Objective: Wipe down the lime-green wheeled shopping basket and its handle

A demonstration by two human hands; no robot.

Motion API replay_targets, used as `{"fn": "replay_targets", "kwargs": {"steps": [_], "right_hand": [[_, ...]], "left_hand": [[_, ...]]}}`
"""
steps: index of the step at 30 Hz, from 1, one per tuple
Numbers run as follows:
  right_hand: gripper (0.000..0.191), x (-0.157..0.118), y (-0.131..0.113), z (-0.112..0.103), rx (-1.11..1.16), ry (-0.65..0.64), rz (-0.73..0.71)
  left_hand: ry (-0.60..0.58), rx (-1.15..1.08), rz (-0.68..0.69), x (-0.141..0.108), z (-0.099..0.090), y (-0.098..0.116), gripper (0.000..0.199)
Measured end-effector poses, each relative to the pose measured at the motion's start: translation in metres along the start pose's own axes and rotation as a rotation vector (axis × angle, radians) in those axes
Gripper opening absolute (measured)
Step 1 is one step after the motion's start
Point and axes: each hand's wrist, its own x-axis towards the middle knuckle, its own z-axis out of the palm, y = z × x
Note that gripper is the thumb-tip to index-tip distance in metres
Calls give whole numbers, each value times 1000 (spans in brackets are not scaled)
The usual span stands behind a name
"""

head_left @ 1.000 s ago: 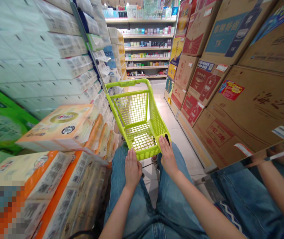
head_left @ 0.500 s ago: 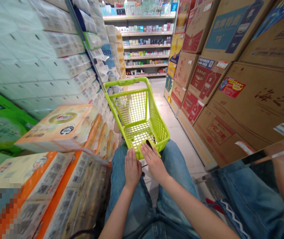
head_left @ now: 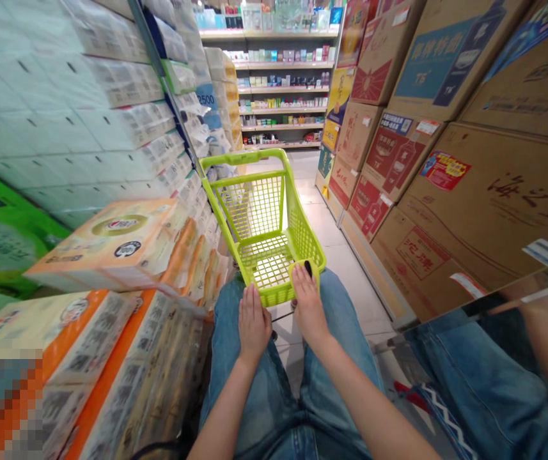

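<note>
A lime-green shopping basket [head_left: 308,233] with mesh sides stands before me, its near end between my knees; nothing lies in it. My left hand [head_left: 254,322] is on the near left corner of its rim, fingers straight and close together over the edge, the thumb side partly hidden. At the near right corner, my right hand [head_left: 308,303] presses a soft-looking yellow cloth [head_left: 316,281] with a black patch against the rim. The fingers lie over the cloth and cover most of it.
Stacked tissue packs [head_left: 125,223] rise close on my left. Cardboard cartons [head_left: 494,191] line the right side, with a reflective panel [head_left: 485,370] below them. Shelves of small goods [head_left: 283,89] close off the aisle ahead, beyond the tiled floor [head_left: 336,246].
My right hand has slid the yellow cloth rightward along the near rim, from the middle to the right corner. My left hand has stayed at the left corner.
</note>
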Motion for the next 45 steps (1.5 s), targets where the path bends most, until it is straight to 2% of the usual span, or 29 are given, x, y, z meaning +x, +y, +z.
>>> {"fn": "replay_targets", "kwargs": {"steps": [4, 7, 9, 12, 16, 19, 21, 24, 28, 30, 32, 35, 38, 42, 45], "right_hand": [[81, -5, -53, 20, 25, -107, -97], [76, -4, -61, 20, 26, -138, -173], [77, -3, -49, 12, 15, -157, -216], [84, 0, -11, -7, -10, -170, -233], [90, 8, 51, -36, -28, -121, -100], [90, 12, 71, -47, -19, -127, -14], [88, 12, 61, -44, -13, -120, 37], [86, 6, 19, -25, 12, -107, 70], [78, -1, -45, 8, 97, -150, -51], [75, -2, -61, 16, 121, -146, -103], [74, -2, -64, 17, 128, -152, -142], [77, -3, -46, 7, 110, -177, -204], [84, -2, -13, -10, 61, -180, -229], [90, 3, 37, -33, -3, -120, -125], [90, 8, 58, -40, -31, -67, -11]], "left_hand": [[-43, 10, -1, -3, -1, -5, 68], [-64, -1, -7, -3, -3, -5, 65], [-53, -2, 0, -2, -3, -3, 68], [-26, 12, 11, -1, -2, 0, 73], [-3, -6, 8, 0, 0, 1, 73], [-10, 10, 9, 1, -1, 3, 74], [-7, 25, 11, 2, -1, 4, 75], [4, 33, 8, 2, -1, 4, 75], [-29, 40, 5, -1, -1, -1, 70], [-65, 61, -8, -3, -2, -3, 66], [-81, 65, -18, -4, -3, -4, 65], [-54, 36, -5, -3, -2, -2, 69], [-17, 33, 13, -1, -1, 1, 75], [2, 18, 18, 1, 0, 2, 77], [3, 17, 14, 0, 1, 2, 78]]}}
